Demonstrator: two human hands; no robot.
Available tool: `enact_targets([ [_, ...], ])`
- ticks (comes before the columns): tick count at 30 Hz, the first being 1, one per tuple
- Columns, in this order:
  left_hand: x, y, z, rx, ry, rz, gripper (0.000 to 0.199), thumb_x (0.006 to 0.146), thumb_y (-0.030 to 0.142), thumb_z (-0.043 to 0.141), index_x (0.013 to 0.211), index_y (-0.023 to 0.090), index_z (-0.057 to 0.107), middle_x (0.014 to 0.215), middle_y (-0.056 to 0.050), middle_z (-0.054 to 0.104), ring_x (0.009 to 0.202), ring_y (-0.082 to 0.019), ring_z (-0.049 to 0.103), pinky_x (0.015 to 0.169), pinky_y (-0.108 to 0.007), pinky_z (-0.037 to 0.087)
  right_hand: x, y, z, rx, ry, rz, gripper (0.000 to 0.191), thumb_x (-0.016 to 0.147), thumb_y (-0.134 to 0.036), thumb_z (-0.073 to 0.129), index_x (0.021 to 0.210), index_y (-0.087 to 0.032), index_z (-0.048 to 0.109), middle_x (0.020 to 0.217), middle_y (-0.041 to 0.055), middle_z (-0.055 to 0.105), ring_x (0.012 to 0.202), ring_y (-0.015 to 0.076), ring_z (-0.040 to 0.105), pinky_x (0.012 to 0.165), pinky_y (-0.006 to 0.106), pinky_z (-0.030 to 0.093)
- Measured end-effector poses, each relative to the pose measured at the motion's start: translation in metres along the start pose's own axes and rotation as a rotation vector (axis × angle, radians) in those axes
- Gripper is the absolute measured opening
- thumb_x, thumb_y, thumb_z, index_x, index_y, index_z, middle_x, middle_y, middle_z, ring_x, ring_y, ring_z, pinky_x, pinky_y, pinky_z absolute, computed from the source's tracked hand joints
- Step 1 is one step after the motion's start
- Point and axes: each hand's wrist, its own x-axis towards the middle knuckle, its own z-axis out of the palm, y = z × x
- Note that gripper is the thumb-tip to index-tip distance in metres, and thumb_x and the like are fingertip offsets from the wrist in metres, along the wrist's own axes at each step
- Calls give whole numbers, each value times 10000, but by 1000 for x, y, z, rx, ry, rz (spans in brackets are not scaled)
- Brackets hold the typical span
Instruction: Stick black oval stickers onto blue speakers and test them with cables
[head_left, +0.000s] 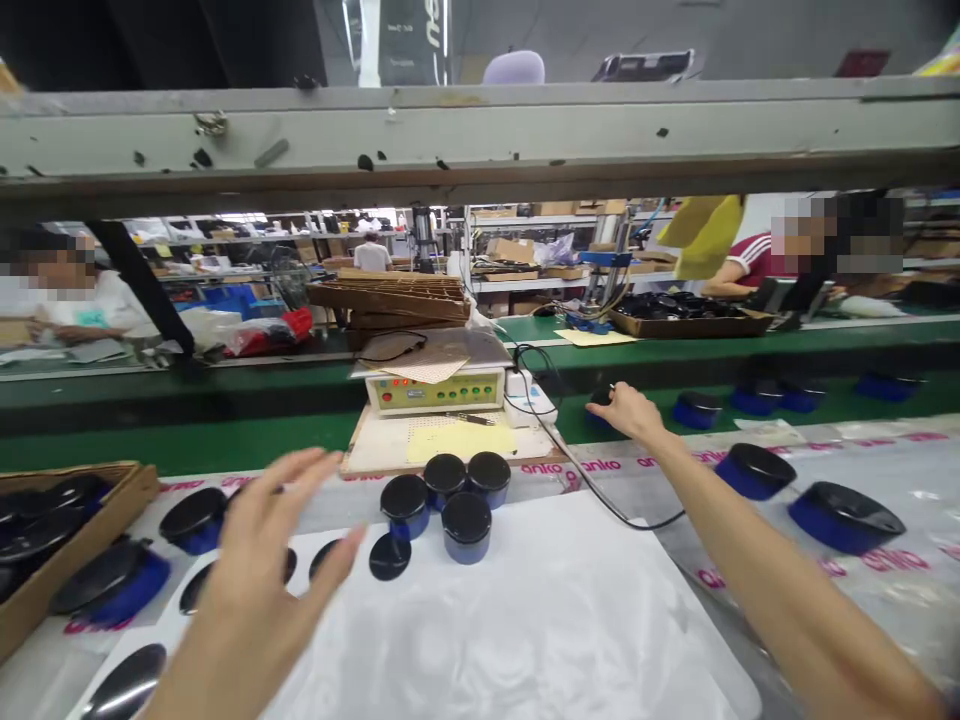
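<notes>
My left hand hovers over the white sheet with its fingers apart, holding nothing. Stretched out over the green belt, my right hand has its fingers closed on a round black-and-blue part, which they partly cover. Several such parts with glossy black tops and blue sides, one of them a short cylinder, stand grouped at the sheet's back edge. Beside them lies a flat black disc. More dark discs are partly hidden behind my left hand.
A cardboard box of black parts stands at the left. A control box with lit indicators sits behind the sheet, its cable running rightward. More black-and-blue parts lie at the right. A shelf beam crosses above; people work beyond the belt.
</notes>
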Motion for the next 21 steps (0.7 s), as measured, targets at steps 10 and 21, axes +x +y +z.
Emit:
enact_targets([
  [10, -18, 103, 49, -1285, -489, -413, 903, 633, 516, 800, 1401, 327, 364, 1417, -81, 425, 1269, -297, 459, 1039, -415, 407, -190, -90, -70, 395, -297, -761, 362, 795, -564, 612, 777, -250, 432, 630, -39, 582, 505, 131, 547, 395, 216, 402],
  [21, -29, 78, 24, -1886, -616, -914, 334, 742, 396, 743, 991, 173, 727, 1003, -81, 726, 937, -221, 668, 833, -350, 521, -224, -86, -62, 315, -58, -1176, 262, 1017, -304, 325, 817, -235, 481, 687, -19, 606, 538, 108, 588, 489, 212, 433],
])
